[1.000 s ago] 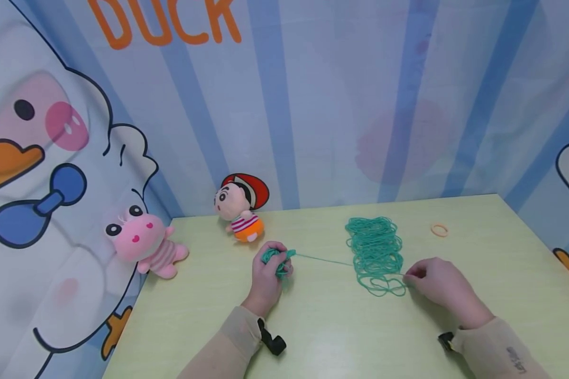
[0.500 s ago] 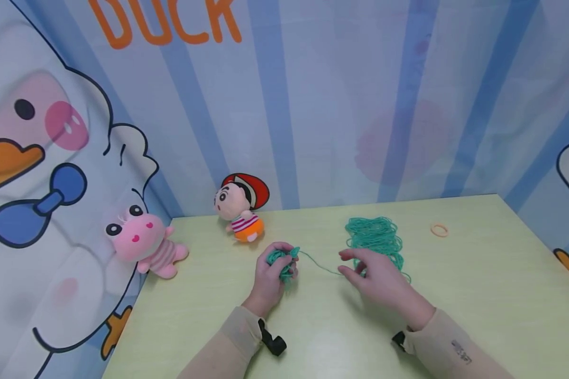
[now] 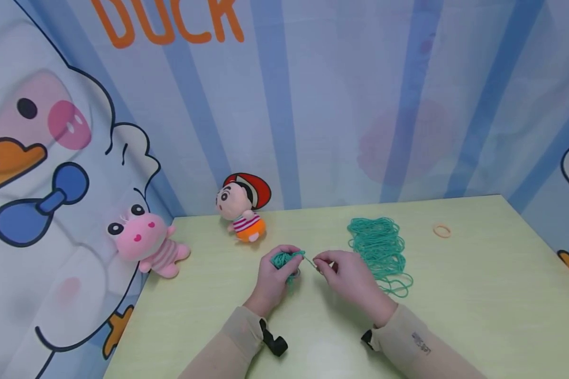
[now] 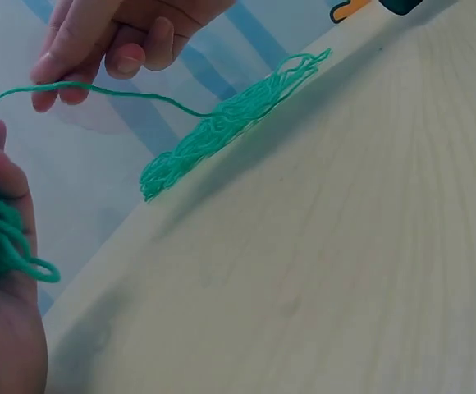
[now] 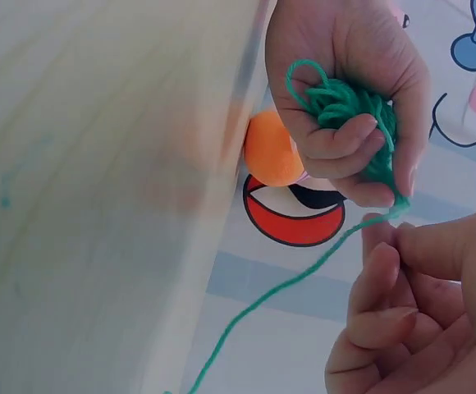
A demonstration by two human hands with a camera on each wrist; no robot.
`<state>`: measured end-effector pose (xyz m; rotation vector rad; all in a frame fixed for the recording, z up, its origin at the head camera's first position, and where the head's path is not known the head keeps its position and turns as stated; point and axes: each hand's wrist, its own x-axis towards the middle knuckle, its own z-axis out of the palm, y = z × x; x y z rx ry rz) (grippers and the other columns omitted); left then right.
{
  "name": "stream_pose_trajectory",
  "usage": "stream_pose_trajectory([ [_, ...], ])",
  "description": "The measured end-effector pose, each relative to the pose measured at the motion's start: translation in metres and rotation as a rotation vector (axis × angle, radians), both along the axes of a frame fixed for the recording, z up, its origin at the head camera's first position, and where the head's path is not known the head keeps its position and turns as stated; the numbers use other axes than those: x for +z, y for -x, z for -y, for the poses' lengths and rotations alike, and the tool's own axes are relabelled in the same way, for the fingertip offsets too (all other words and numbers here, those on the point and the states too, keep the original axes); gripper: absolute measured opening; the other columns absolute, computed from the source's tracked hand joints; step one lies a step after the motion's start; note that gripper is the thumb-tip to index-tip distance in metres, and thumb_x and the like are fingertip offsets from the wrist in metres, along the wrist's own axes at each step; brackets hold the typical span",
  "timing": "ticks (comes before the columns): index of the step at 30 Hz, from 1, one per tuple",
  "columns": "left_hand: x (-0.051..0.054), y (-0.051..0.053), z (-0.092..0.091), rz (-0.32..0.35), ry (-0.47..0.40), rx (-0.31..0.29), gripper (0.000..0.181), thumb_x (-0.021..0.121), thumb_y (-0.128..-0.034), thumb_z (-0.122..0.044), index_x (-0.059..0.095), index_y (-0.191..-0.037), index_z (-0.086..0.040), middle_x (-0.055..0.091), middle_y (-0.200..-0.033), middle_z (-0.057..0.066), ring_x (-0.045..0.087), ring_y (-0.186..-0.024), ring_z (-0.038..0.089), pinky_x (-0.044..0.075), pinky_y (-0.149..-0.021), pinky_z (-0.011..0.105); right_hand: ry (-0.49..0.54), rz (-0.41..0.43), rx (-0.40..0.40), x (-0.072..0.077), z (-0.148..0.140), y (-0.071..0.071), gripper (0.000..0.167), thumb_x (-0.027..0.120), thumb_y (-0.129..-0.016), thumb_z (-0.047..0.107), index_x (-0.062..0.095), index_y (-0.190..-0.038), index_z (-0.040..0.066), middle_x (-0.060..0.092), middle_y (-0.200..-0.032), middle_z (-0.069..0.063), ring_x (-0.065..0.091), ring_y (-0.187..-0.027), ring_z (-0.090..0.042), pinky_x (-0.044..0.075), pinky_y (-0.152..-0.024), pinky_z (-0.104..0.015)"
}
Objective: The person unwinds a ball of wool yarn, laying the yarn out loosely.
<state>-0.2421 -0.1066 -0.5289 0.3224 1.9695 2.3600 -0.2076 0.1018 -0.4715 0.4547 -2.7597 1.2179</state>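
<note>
My left hand (image 3: 272, 276) curls its fingers round a bunch of green yarn (image 5: 357, 115), and a loose loop sticks out of it in the right wrist view. From its thumb a single strand (image 5: 283, 283) runs across to my right hand (image 3: 348, 279), which pinches it between thumb and forefinger close by. In the left wrist view, that strand carries on to the flat pile of green yarn (image 3: 376, 245) lying on the table. Part of the pile's near end is hidden behind the right hand in the head view.
On the pale wooden table (image 3: 479, 305) a small orange ring (image 3: 442, 230) lies right of the pile. A plush doll with a red cap (image 3: 246, 208) sits at the back edge, and a pink striped plush toy (image 3: 147, 239) leans at the left. A printed curtain (image 3: 322, 95) hangs behind.
From the right of the yarn pile, my right hand has moved left to near the left hand, opening its fingers midway and now pinching the strand. The left hand has shifted slightly right.
</note>
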Motion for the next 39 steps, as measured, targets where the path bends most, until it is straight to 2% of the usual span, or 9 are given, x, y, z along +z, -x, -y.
stream_pose_trajectory([
  [2, 0.001, 0.0, 0.001, -0.005, 0.024, 0.005, 0.02, 0.073, -0.1051, -0.015, 0.07, -0.117, 0.001, 0.073, -0.098, -0.002, 0.063, -0.077, 0.013, 0.061, -0.076, 0.022, 0.013, 0.001, -0.002, 0.001, -0.001, -0.001, 0.019, 0.071, -0.108, 0.023, 0.083, -0.118, 0.012, 0.082, -0.098, 0.0, 0.058, -0.065, -0.006, 0.049, -0.058, -0.024],
  [8, 0.0, 0.001, 0.004, -0.019, 0.082, -0.01, 0.026, 0.075, -0.1046, -0.018, 0.071, -0.122, 0.001, 0.074, -0.103, -0.003, 0.066, -0.082, 0.014, 0.064, -0.081, 0.024, -0.008, 0.058, 0.04, -0.002, 0.002, 0.001, 0.04, 0.075, -0.106, 0.033, 0.074, -0.139, 0.011, 0.082, -0.122, -0.003, 0.059, -0.065, -0.006, 0.05, -0.059, -0.024],
  [14, -0.001, 0.0, 0.004, -0.016, 0.088, -0.033, 0.026, 0.074, -0.1053, -0.019, 0.073, -0.124, -0.001, 0.074, -0.106, 0.003, 0.067, -0.082, 0.013, 0.064, -0.08, 0.025, -0.005, 0.044, 0.014, -0.006, 0.004, 0.0, 0.019, 0.073, -0.107, 0.022, 0.083, -0.118, 0.012, 0.082, -0.1, 0.002, 0.057, -0.067, -0.007, 0.048, -0.06, -0.024],
  [20, 0.0, 0.001, 0.004, -0.027, 0.09, -0.004, 0.024, 0.071, -0.1068, -0.018, 0.074, -0.123, -0.001, 0.071, -0.104, 0.023, 0.067, -0.08, 0.014, 0.064, -0.08, 0.025, 0.081, -0.002, 0.012, -0.004, -0.001, -0.002, 0.016, 0.07, -0.109, 0.021, 0.081, -0.116, 0.012, 0.082, -0.099, -0.001, 0.061, -0.069, -0.008, 0.051, -0.062, -0.024],
  [22, 0.0, 0.001, 0.004, -0.025, 0.094, 0.012, 0.022, 0.071, -0.1063, -0.018, 0.074, -0.122, -0.002, 0.072, -0.104, 0.021, 0.068, -0.08, 0.014, 0.063, -0.08, 0.025, 0.116, -0.023, 0.009, -0.003, -0.005, -0.003, 0.016, 0.069, -0.109, 0.021, 0.081, -0.116, 0.013, 0.082, -0.098, -0.004, 0.061, -0.069, -0.007, 0.052, -0.061, -0.025],
  [25, 0.0, 0.001, 0.004, -0.018, 0.098, 0.033, 0.019, 0.071, -0.1051, -0.016, 0.073, -0.119, -0.003, 0.073, -0.101, 0.012, 0.068, -0.079, 0.014, 0.063, -0.08, 0.024, 0.152, -0.08, 0.003, -0.001, -0.01, -0.003, 0.015, 0.069, -0.11, 0.021, 0.08, -0.115, 0.013, 0.08, -0.095, -0.002, 0.059, -0.067, -0.005, 0.051, -0.059, -0.025],
  [30, -0.001, 0.001, 0.003, -0.004, 0.04, 0.054, 0.014, 0.069, -0.1026, -0.008, 0.069, -0.115, -0.002, 0.07, -0.092, 0.001, 0.067, -0.075, 0.015, 0.062, -0.075, 0.024, 0.215, -0.143, -0.029, 0.0, -0.024, 0.0, 0.012, 0.069, -0.109, 0.017, 0.079, -0.112, 0.011, 0.078, -0.09, 0.0, 0.055, -0.064, -0.006, 0.049, -0.057, -0.024],
  [36, -0.001, 0.001, 0.0, 0.022, -0.083, 0.044, 0.024, 0.063, -0.1026, -0.002, 0.06, -0.122, 0.011, 0.066, -0.092, 0.002, 0.063, -0.074, 0.014, 0.061, -0.072, 0.024, 0.259, -0.145, -0.086, -0.005, -0.052, -0.001, 0.013, 0.067, -0.11, 0.016, 0.078, -0.114, 0.008, 0.078, -0.092, -0.005, 0.057, -0.065, -0.007, 0.051, -0.059, -0.024],
  [39, 0.0, 0.001, -0.001, 0.041, -0.136, 0.052, 0.025, 0.059, -0.1031, 0.0, 0.056, -0.124, 0.014, 0.063, -0.091, 0.002, 0.061, -0.074, 0.014, 0.059, -0.071, 0.024, 0.263, -0.184, -0.109, -0.008, -0.07, -0.003, 0.013, 0.068, -0.11, 0.014, 0.078, -0.114, 0.007, 0.078, -0.092, -0.01, 0.056, -0.064, -0.006, 0.05, -0.058, -0.023],
])
